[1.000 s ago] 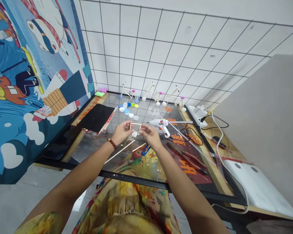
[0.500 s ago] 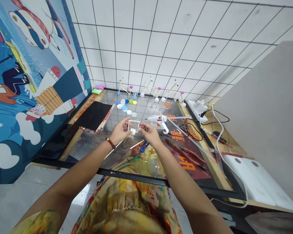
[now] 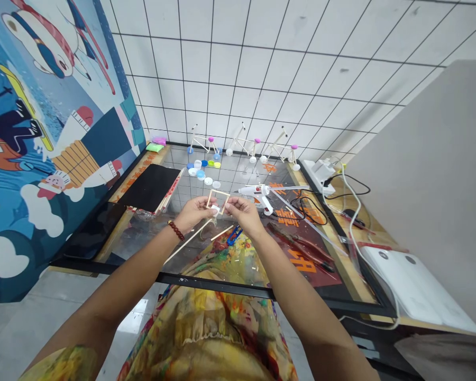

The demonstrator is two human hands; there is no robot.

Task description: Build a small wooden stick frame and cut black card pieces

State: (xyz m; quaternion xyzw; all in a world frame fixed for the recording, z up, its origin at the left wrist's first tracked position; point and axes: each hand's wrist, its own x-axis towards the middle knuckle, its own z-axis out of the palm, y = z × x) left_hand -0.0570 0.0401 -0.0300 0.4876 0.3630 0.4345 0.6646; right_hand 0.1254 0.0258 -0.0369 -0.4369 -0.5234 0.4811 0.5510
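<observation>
A small square frame of pale wooden sticks is held up over the glass-topped table between both hands. My left hand pinches its left side, close to a small white piece at the lower edge. On the right side, the fingers of my right hand are closed on the same frame. A long thin stick lies below my left hand, and a shorter stick lies between the hands. Near my right wrist is a blue cutter.
A white glue gun with a cable lies right of the hands. Pliers are further right. Bottle caps and several small stick bicycles stand behind. A black sheet lies left, a white power strip right.
The square frame has tilted, its right side now lower. The hands have stayed close together around it. The whole view has shifted slightly.
</observation>
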